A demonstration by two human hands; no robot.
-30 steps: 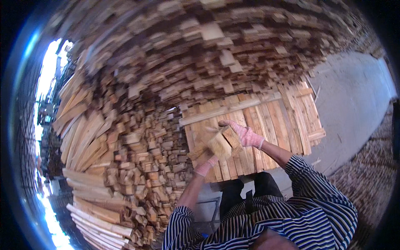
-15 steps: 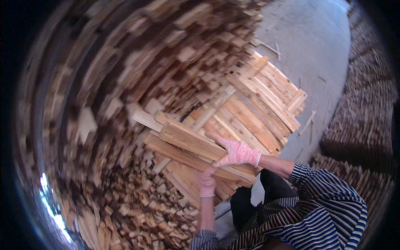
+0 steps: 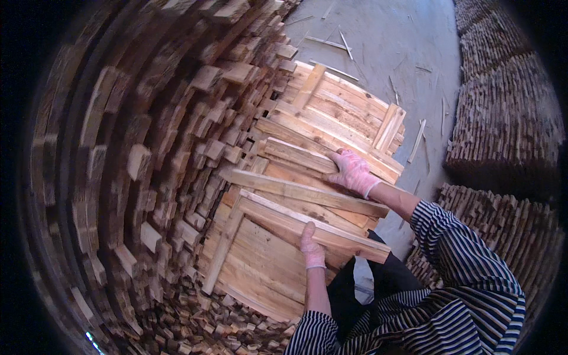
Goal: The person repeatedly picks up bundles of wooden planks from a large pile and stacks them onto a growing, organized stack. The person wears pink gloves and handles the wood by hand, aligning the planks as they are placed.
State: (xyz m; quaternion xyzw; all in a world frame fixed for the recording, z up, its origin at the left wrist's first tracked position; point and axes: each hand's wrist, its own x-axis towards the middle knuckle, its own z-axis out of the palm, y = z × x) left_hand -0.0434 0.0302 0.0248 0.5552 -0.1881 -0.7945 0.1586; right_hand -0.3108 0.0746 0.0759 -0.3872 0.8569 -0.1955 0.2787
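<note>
Both my hands wear pink-and-white gloves. My left hand grips the edge of a long near wooden board, its thumb over the top and its other fingers mostly hidden. Farther off, my right hand closes round the right end of a shorter wooden board. Between the hands a loose wooden board lies slanted across the pile. Below them are stacked boards, with a crosspiece at the near left and flat planks beside it.
A tall stack of wood pieces rises on the left. Cut wood ends crowd the lower left. On the right stand stacks of thin slats. Thin strips lie scattered on the grey floor.
My hands were close together over the near boards. My right hand has moved away to the far side and now grips a shorter board. The whole view has also turned.
</note>
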